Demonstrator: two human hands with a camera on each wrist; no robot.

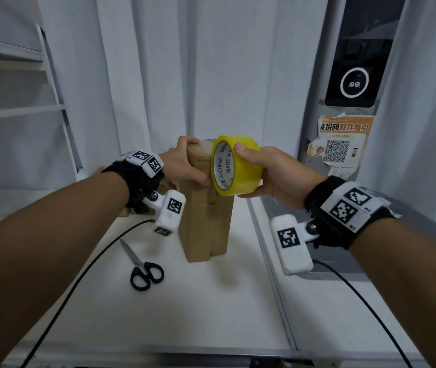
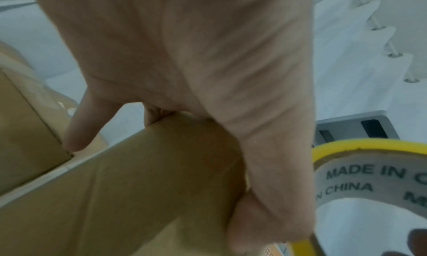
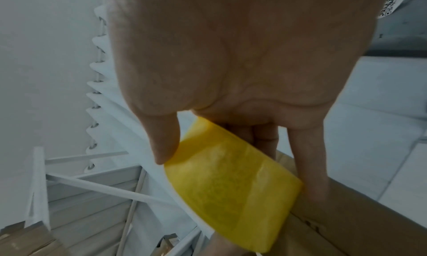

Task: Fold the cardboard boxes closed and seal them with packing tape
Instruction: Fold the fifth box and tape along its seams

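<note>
A tall brown cardboard box (image 1: 204, 224) stands on end on the white table (image 1: 211, 301). My left hand (image 1: 185, 163) grips its upper end, fingers over the top and thumb on the near face; the left wrist view shows the box (image 2: 115, 196) under that hand (image 2: 208, 77). My right hand (image 1: 270, 173) holds a yellow roll of packing tape (image 1: 235, 166) against the box's top right corner, thumb on top and fingers underneath. In the right wrist view the roll (image 3: 231, 183) sits between thumb and fingers, with the box (image 3: 346, 223) beneath.
Black-handled scissors (image 1: 142, 266) lie on the table left of the box. Cables (image 1: 78, 274) trail from both wrists. White shelving (image 1: 25, 112) stands at the left with more cardboard (image 3: 27, 241) near it. A grey kiosk with a QR poster (image 1: 341, 139) is on the right.
</note>
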